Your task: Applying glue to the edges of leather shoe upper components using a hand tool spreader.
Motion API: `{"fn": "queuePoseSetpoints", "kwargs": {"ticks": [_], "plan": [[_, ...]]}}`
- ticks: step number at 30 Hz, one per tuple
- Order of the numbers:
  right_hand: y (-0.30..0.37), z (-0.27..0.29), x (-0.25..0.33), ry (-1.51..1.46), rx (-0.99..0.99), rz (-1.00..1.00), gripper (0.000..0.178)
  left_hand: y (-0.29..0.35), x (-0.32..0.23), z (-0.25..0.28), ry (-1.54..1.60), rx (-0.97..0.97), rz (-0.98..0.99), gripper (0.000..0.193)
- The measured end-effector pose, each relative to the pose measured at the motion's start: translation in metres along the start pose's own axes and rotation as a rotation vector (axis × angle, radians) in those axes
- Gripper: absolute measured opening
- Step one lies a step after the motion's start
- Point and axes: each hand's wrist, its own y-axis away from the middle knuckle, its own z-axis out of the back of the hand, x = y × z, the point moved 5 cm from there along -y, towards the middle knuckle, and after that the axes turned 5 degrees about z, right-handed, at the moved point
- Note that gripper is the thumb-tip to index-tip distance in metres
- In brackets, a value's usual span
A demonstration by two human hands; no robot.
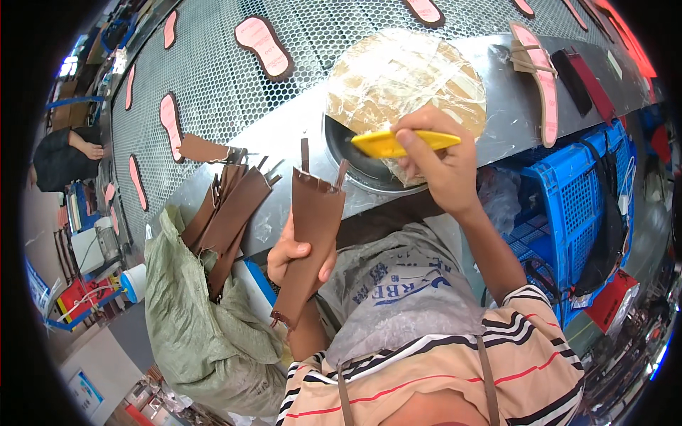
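My left hand [287, 257] is closed around a brown leather-like strap piece [317, 220], held upright with narrow tabs at its top. My right hand [446, 165] pinches a flat yellow tool [412, 143], which looks like a glue brush; its dark end points left. Beneath it is a round pot [342, 145] set at the metal counter's edge, half covered by a round tan lid [405, 78] streaked with whitish dried film. More brown strap pieces [231, 206] lie in a pile left of my left hand, over a green sack [192, 326].
Several pink insoles with dark edges [264, 46] lie on a mesh conveyor [206, 64] beyond the metal counter [270, 135]. A pink sole [538, 85] sits at the right. A blue crate [568, 206] stands at my right. Another person's arm [85, 148] shows far left.
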Motion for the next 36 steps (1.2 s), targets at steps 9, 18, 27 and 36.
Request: {"fn": "queuePoseSetpoints", "kwargs": {"ticks": [9, 18, 27, 36], "plan": [[-0.009, -0.023, 0.019, 0.221, 0.213, 0.329, 0.011, -0.004, -0.003, -0.006, -0.388, -0.123, 0.167, 0.084], [0.004, -0.035, 0.031, 0.226, 0.272, 0.547, 0.008, -0.007, -0.009, -0.005, -0.507, -0.122, 0.241, 0.083], [-0.006, -0.015, 0.026, 0.488, 0.019, 0.529, 0.009, 0.005, -0.030, 0.019, -0.433, -0.211, 0.073, 0.065], [0.016, -0.013, 0.027, 0.460, 0.051, 0.268, 0.009, 0.013, -0.059, 0.025, -0.374, -0.301, -0.365, 0.041]]}}
